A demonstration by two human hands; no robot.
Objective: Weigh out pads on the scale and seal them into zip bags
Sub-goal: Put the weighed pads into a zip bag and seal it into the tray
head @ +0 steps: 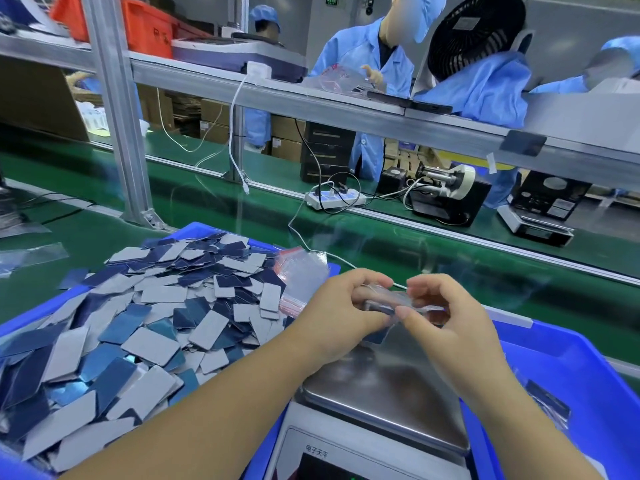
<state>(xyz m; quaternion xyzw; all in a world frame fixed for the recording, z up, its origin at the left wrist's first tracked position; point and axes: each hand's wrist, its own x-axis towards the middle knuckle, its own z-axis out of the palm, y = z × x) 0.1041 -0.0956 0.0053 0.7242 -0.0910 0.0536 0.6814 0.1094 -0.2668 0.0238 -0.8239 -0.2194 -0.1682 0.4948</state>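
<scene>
Above the steel pan of the scale, both my hands hold one small clear zip bag with pads inside. My left hand grips its left end, fingers curled over the top. My right hand pinches the right end between thumb and fingers. A heap of blue and grey pads fills the blue tray to the left. A stack of empty red-striped zip bags lies at the heap's far right edge. The scale's pan carries nothing.
Another blue tray at the right holds a filled bag. Beyond lies the green conveyor belt with a white cable and power strip. Behind a clear screen, people in blue coats work, near a tape dispenser and a black fan.
</scene>
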